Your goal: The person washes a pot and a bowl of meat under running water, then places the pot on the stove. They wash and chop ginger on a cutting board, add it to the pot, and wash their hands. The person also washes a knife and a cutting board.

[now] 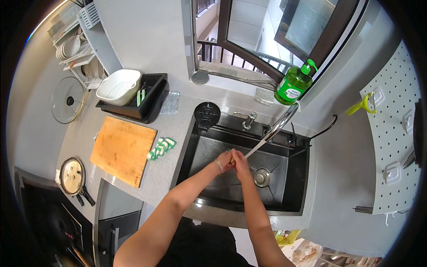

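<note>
My left hand (226, 161) and my right hand (239, 160) are pressed together above the black sink basin (213, 187), under the curved chrome faucet (282, 122). A pale stream of water runs from it to my fingers. Whether anything is between my palms cannot be seen. To the right of my hands, on the basin floor, is the round metal drain (262, 177). A metal soap dispenser (248, 120) and a black cup rinser (207, 115) sit at the sink's back edge. A green pump bottle (293, 85) stands by the window.
Left of the sink lie a green and white cloth (161, 148) and a wooden cutting board (123, 150). Behind them, a white colander (119, 87) rests on a black drainer (150, 100). A pot lid (72, 176) lies at the far left. A pegboard (390, 133) hangs right.
</note>
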Action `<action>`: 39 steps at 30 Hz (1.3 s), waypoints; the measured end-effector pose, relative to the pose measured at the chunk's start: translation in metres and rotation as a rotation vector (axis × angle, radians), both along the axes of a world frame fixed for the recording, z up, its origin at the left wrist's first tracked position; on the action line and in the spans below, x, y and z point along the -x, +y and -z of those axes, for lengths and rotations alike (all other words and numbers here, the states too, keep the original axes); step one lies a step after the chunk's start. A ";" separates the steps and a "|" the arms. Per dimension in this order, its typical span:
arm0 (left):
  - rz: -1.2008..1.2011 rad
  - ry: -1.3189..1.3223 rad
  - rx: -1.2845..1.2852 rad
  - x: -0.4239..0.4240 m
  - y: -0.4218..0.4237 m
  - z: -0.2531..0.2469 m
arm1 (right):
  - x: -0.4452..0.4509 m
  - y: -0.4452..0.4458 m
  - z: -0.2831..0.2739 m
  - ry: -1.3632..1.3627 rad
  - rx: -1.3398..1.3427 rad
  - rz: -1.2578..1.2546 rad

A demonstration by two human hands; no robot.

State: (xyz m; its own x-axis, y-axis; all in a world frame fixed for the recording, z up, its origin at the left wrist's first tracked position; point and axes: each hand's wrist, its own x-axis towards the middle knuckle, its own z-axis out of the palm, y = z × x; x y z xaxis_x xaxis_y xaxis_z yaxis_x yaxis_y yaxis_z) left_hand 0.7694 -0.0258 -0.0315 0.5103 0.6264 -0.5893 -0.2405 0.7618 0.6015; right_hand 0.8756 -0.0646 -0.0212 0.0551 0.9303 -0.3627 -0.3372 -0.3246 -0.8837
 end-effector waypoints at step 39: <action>0.682 0.946 -1.188 -0.028 0.010 0.072 | -0.086 0.056 -0.026 -1.060 -0.303 -0.168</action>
